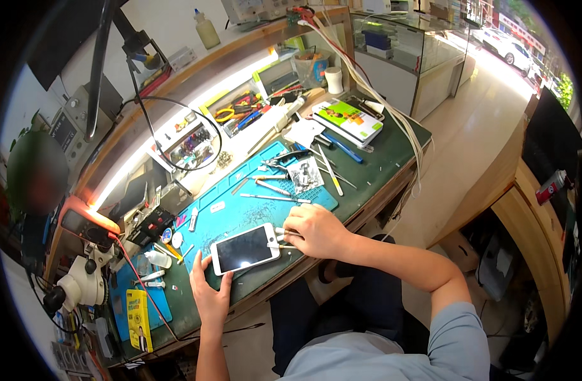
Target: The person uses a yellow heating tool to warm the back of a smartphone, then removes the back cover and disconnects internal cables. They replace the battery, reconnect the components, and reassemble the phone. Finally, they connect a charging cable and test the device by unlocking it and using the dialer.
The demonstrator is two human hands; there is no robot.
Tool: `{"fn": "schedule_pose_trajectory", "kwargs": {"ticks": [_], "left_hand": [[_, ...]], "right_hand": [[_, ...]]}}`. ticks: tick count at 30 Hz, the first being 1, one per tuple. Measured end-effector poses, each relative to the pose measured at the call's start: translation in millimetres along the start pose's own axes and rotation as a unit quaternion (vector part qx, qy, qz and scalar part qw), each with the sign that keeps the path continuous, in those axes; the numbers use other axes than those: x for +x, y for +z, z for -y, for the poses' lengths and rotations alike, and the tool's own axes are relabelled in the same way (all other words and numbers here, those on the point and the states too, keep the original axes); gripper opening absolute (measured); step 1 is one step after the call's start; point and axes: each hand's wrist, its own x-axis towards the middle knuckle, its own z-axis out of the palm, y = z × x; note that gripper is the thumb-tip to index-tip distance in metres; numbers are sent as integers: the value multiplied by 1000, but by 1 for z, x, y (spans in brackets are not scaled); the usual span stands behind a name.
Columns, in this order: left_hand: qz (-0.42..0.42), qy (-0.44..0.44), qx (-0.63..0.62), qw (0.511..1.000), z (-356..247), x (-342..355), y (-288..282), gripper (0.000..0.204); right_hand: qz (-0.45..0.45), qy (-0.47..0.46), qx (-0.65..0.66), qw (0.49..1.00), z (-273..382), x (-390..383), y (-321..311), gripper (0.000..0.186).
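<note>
A white smartphone (245, 249) with a dark screen lies near the front edge of the blue work mat (240, 213), tilted up to the right. My left hand (209, 286) grips its left end, fingers on the far corner and thumb on the near one. At the phone's right end, my right hand (316, 230) is closed, fingertips pinched on something slim and pale that touches or nearly touches the phone's edge. Its kind is too small to make out. Past the phone lie a white-handled thin tool (275, 198), a pen-like tool (273, 187) and a clear bag of small parts (305, 174).
A microscope (84, 282), an orange multimeter (87, 222) and a yellow packet (138, 320) stand or lie at the left. Tweezers (335, 171), a blue pen (343, 148) and a booklet (348, 120) are at the far right. A black cable loop (176, 105) hangs over the bench.
</note>
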Motion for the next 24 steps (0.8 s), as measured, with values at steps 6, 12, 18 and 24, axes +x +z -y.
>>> {"fn": "schedule_pose_trajectory", "kwargs": {"ticks": [6, 12, 18, 24], "left_hand": [[20, 5, -15, 1000, 5, -7, -8, 80], [-85, 6, -120, 989, 13, -5, -3, 61], [-98, 71, -210, 970, -8, 46, -38, 22], [-127, 35, -294, 947, 20, 144, -28, 49]], "right_hand": [[-24, 8, 55, 998, 9, -9, -22, 30], [-173, 83, -23, 981, 33, -110, -37, 28], [120, 49, -85, 988, -21, -237, 15, 47], [212, 42, -118, 969, -85, -273, 24, 46]]}}
